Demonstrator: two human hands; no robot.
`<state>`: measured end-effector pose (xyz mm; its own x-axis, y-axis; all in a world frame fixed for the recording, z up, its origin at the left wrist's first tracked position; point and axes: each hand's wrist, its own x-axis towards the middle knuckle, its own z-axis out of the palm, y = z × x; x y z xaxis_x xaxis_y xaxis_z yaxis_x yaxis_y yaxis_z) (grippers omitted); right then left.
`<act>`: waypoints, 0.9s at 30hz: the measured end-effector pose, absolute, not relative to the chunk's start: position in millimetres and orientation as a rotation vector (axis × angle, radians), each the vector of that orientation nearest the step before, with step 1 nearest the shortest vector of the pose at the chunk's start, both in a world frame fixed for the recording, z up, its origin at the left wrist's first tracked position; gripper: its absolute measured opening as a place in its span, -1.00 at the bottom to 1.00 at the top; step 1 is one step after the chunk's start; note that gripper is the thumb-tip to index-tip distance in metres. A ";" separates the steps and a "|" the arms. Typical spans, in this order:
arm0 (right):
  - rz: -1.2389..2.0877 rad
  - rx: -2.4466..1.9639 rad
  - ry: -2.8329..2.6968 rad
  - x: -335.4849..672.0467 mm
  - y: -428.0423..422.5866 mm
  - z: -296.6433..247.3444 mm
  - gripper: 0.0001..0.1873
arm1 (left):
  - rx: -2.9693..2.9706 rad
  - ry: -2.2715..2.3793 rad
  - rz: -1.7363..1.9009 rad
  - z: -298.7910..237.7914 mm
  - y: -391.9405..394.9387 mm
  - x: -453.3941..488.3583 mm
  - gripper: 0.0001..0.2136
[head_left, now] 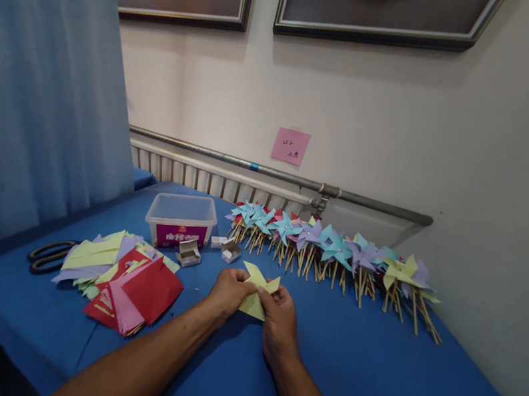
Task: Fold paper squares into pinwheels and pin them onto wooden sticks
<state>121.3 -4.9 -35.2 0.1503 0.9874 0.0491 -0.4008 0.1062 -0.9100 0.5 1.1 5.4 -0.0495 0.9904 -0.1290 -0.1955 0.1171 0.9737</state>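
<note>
Between my two hands is a yellow paper pinwheel, its blades partly folded in toward the middle. My left hand pinches its left side, fingers closed on the paper. From the right, my right hand grips it with the thumb pressed near the centre. The fingers hide part of the folds, and no stick shows on this pinwheel. Just beyond my hands stand two small open cardboard boxes, one grey box and another box further left.
Finished pinwheels on sticks lie in a long row at the back right. Stacked coloured paper sheets and scissors are on the left. A clear plastic tub stands behind them. A blue curtain hangs at left.
</note>
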 end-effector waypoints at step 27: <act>1.139 -1.000 -1.005 123.3 -6.6 -22.8 -0.54 | 0.949 1.163 1.163 9.2 2.2 -12.3 -0.70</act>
<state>123.3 -6.6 -22.8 0.1315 0.9855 0.1071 -0.2284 0.1353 -0.9641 -12.3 2.2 9.2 0.0079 0.9845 -0.1754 -0.1748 0.1740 0.9691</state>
